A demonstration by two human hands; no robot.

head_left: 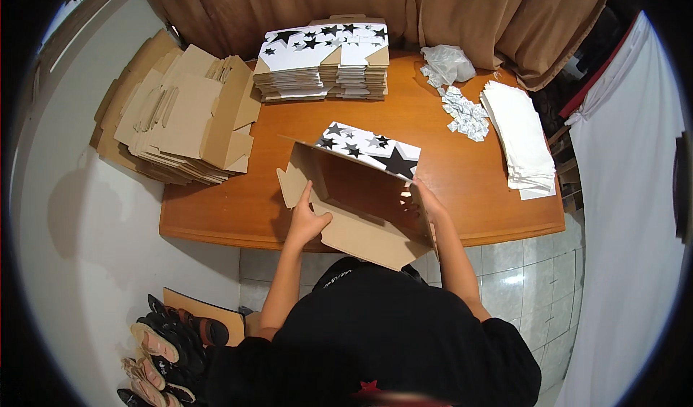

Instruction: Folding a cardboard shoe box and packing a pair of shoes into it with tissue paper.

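Note:
Tilted above the near edge of the table is a cardboard box [361, 235], partly unfolded, brown inside, with black and grey stars on a white outer face. The table shows through its open middle. My left hand [307, 221] grips the box at its left side, by the side flap. At the opposite end, my right hand [433, 206] holds the right wall, its fingertips showing inside the opening.
A brown wooden table [289, 216] carries stacked flat brown cartons [180, 115] at left and star-printed cartons [325, 53] at the back. Small white packets [465, 115], a plastic bag [447, 64] and white sheets [518, 133] lie right. Shoes [170, 349] stand lower left.

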